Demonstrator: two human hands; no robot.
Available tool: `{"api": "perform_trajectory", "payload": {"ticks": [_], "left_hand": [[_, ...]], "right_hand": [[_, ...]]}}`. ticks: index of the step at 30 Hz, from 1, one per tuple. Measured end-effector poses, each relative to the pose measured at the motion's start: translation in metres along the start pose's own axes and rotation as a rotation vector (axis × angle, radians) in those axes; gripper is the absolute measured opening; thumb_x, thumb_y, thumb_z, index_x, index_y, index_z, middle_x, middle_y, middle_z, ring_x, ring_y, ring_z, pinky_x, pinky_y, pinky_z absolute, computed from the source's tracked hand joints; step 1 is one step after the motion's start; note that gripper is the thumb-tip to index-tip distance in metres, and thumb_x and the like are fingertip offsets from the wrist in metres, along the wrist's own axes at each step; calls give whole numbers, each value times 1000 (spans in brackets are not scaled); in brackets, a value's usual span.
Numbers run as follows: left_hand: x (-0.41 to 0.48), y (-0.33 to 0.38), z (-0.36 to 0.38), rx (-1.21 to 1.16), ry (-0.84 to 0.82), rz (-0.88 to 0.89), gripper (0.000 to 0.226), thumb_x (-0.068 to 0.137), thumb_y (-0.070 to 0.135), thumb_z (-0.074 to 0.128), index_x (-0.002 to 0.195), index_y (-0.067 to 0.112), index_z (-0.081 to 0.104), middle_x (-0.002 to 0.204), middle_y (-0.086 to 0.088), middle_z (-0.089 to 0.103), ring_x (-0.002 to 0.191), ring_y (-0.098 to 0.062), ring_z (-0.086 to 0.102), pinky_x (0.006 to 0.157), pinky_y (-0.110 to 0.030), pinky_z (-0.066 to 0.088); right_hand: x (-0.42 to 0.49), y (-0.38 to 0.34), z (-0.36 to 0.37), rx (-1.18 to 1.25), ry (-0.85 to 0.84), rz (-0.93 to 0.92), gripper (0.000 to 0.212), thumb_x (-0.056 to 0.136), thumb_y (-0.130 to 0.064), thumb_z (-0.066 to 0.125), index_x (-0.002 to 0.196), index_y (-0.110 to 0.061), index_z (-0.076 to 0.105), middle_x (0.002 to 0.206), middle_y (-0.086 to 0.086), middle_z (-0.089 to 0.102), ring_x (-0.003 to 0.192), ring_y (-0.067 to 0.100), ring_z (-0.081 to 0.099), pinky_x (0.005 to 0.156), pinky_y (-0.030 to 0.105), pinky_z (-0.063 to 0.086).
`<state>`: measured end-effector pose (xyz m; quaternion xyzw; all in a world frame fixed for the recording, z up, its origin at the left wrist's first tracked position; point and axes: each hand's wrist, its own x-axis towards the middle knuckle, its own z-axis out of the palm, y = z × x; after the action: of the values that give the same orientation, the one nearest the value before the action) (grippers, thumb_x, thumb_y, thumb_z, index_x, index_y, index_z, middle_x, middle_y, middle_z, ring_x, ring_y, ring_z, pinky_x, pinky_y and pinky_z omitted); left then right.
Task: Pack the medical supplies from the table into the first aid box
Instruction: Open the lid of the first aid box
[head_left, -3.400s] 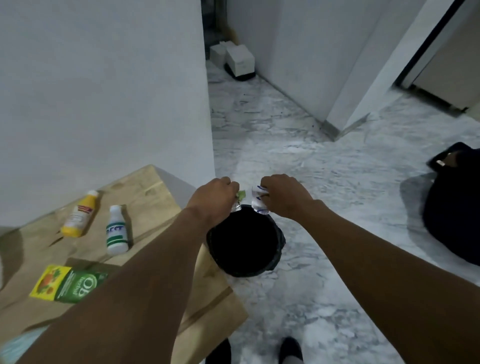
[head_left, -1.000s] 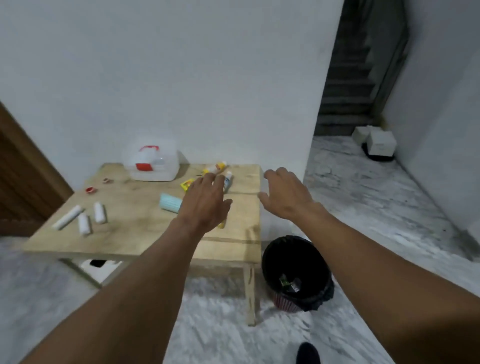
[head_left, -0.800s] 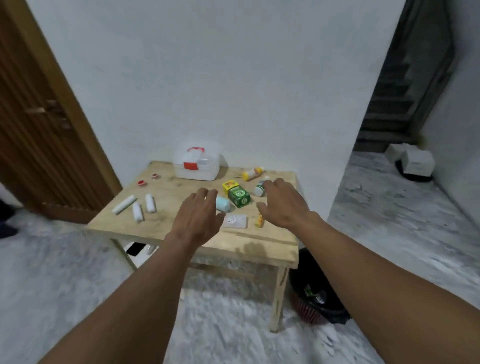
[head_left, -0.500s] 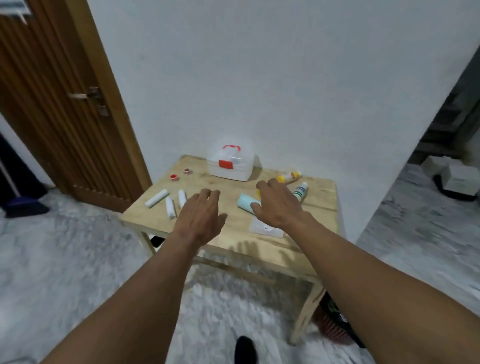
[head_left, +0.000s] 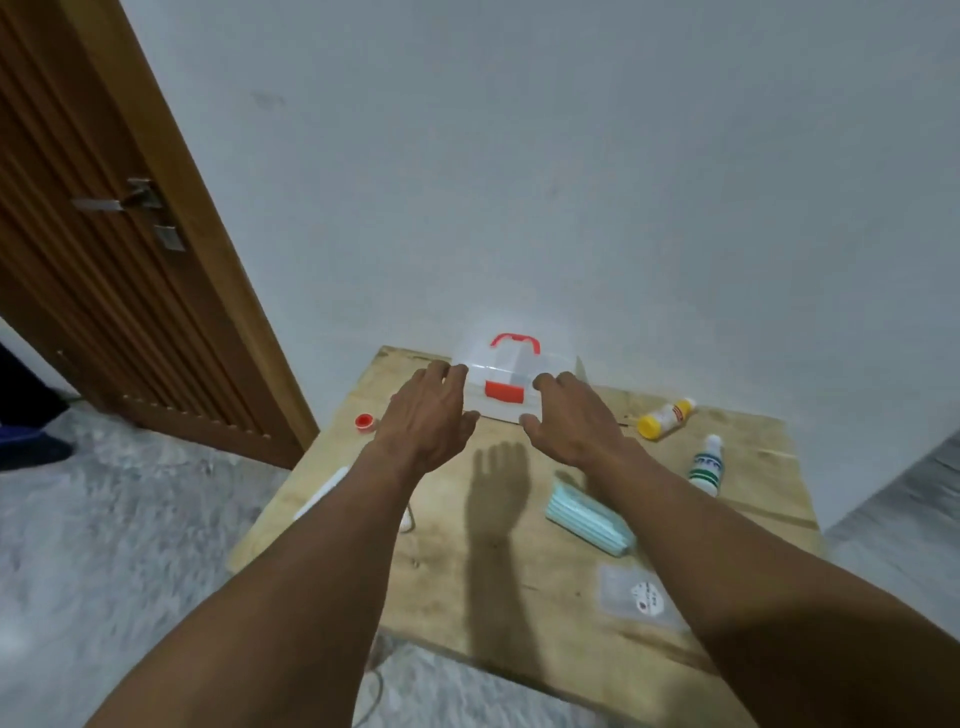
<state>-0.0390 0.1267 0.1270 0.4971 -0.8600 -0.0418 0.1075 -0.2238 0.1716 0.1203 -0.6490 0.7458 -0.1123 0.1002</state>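
A clear first aid box (head_left: 511, 376) with a red handle and red latch stands shut at the back of the wooden table (head_left: 519, 571), against the wall. My left hand (head_left: 431, 415) is at its left side and my right hand (head_left: 571, 421) at its right side, both with fingers spread and holding nothing. Whether they touch the box I cannot tell. On the table lie a yellow bottle (head_left: 665, 418), a white bottle with a green label (head_left: 706, 465), a pale green stack of masks (head_left: 589, 517), a clear packet (head_left: 636, 597), a small red roll (head_left: 364, 421) and a white roll (head_left: 322, 491).
A brown wooden door (head_left: 104, 260) with a metal handle stands to the left. The white wall runs right behind the table. Grey marble floor surrounds the table on the left, front and right.
The view has swung from the black bin on the floor to the table. Both hands, which held small wrappers over the bin, are empty and have reached forward to the sides of the box.
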Motion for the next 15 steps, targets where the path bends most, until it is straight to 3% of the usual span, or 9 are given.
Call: {"api": "perform_trajectory", "payload": {"ticks": [4,9,15], "left_hand": [[55,-34,21,-8,-58,86,52,96,32,57,139,5,44,136,-17,49,119,-36,51,96,-45,46],[125,-71,56,-58,-121,242,48,97,24,56,137,0,46,134,-21,49,114,-39,54,95,-46,45],[164,-96,95,-113,-122,419,55,103,28,46,145,-7,38,153,-27,34,142,-41,32,113,-50,29]], "right_hand": [[39,-1,31,46,-17,95,45,97,-35,54,134,-9,49,128,14,54,118,35,55,92,38,45],[67,-7,85,212,9,376,38,95,-39,54,128,-18,54,124,5,60,117,29,59,94,40,50],[91,-35,126,568,182,770,32,94,-31,63,115,-7,70,115,9,71,110,29,64,94,33,46]]}}
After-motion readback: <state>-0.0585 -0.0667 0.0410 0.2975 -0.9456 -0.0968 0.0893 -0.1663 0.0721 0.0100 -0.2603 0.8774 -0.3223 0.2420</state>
